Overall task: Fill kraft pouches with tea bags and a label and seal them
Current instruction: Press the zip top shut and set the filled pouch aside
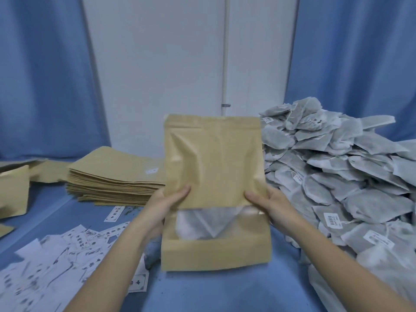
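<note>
A kraft pouch [213, 161] stands upright in the middle of the table, its clear window [211, 224] showing tea bags inside. My left hand [166, 203] grips the pouch's left edge with the thumb on the front. On the other side, my right hand [270, 203] grips its right edge the same way. A large heap of grey tea bags [333, 172] lies to the right. White printed labels [63, 255] are scattered at the lower left.
A stack of flat kraft pouches [117, 176] lies left of the held pouch. More kraft pouches [13, 190] stand at the far left edge. The blue table surface [225, 289] runs to a white wall and blue curtains behind.
</note>
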Available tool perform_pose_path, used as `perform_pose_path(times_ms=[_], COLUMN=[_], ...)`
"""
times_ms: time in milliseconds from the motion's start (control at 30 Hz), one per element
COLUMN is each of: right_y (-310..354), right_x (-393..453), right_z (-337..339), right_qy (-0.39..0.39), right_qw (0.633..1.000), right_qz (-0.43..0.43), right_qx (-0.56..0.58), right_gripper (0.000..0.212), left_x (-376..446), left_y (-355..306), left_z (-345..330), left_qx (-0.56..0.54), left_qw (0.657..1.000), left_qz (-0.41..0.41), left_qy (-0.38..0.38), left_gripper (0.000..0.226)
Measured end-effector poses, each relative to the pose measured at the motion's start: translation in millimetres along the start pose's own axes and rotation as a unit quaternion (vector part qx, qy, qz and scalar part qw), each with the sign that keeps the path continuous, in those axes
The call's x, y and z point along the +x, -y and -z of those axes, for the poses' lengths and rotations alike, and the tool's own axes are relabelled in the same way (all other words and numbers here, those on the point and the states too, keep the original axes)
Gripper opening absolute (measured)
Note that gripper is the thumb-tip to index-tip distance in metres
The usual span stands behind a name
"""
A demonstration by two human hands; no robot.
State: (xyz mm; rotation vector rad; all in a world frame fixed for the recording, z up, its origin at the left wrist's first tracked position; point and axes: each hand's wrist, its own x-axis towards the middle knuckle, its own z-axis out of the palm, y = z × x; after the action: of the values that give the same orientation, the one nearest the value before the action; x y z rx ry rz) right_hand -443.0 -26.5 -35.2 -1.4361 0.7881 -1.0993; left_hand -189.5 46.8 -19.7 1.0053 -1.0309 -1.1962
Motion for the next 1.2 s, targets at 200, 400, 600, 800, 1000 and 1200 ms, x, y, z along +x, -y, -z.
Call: perform_pose_path(times_ms=[200,400,600,800,1000,1200], right_y=[9.1,39.1,79.6,49.1,-3.7,-60.1], right_x=[6.9,46.8,62.9,104.4,143.6,195.6], right_z=[-27.8,-167.7,-386.9,-409.2,-361.5,-288.0], right_qy=[-0.036,0.046,0.283,0.200,0.114,0.083], right_qw=[0.980,0.970,0.949,0.963,0.946,0.737], right_qz=[-0.041,-0.067,-0.121,-0.128,-0.006,0.131], right_qx=[0.190,0.229,0.067,-0.127,-0.304,-0.658], right_gripper=[0.021,0.026,0.088,0.078,0.041,0.059], left_x=[-9.4,-34.8,-36.6,-13.5,31.1,50.4], left_y=[-23.0,-22.3,-46.3,-34.3,-15.5,-2.4], left_z=[15.7,56.2,146.0,179.0,166.8,177.6], left_qx=[-0.274,-0.408,-0.431,-0.386,-0.385,-0.368], left_qw=[0.959,0.904,0.878,0.899,0.902,0.896], left_qz=[0.003,-0.125,-0.165,-0.109,-0.026,0.050], left_qy=[0.075,-0.005,-0.130,-0.179,-0.191,-0.244], left_gripper=[0.047,0.023,0.045,0.045,0.047,0.053])
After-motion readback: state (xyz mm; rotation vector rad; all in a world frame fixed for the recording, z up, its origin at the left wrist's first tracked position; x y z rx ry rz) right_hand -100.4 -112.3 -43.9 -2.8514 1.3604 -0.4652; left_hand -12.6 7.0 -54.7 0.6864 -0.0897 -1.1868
